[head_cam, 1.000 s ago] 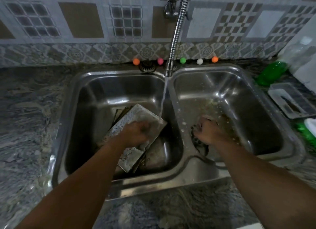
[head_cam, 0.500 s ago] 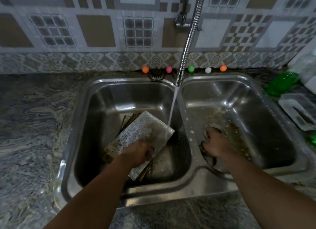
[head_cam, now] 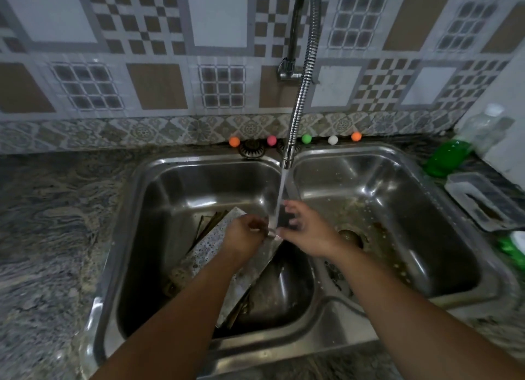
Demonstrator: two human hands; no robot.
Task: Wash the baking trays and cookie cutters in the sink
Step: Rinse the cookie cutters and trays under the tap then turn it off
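We are at a sink (head_cam: 147, 237) with two bowls. Water (head_cam: 279, 200) runs from the tap (head_cam: 298, 110) and falls between our hands, by the wall that splits the bowls.

The soapy tray (head_cam: 204, 246) leans in the left bowl, tilted, on top of more dark trays (head_cam: 210, 220) under it. Our left hand (head_cam: 245, 235) sits on its top end, with fingers curled at its edge by the water. We think it is holding the tray, but we cannot be sure. Our right hand (head_cam: 305, 229) is beside it with fingers spread, next to the water. It holds nothing that we can see.

We think the tray is stiff metal and not too heavy. It is wet and full of soap, so it will be slippery. It is best to grab it by the rim, one hand on each side, so it does not slide and bang.

The right bowl has brown bits and dirty water near its drain (head_cam: 350, 236). Something dark lies at its near edge; we cannot tell what. We cannot see any cookie cutters for sure.

On the counter at the right sit a green bottle (head_cam: 446, 158) and a clear box (head_cam: 480, 200).
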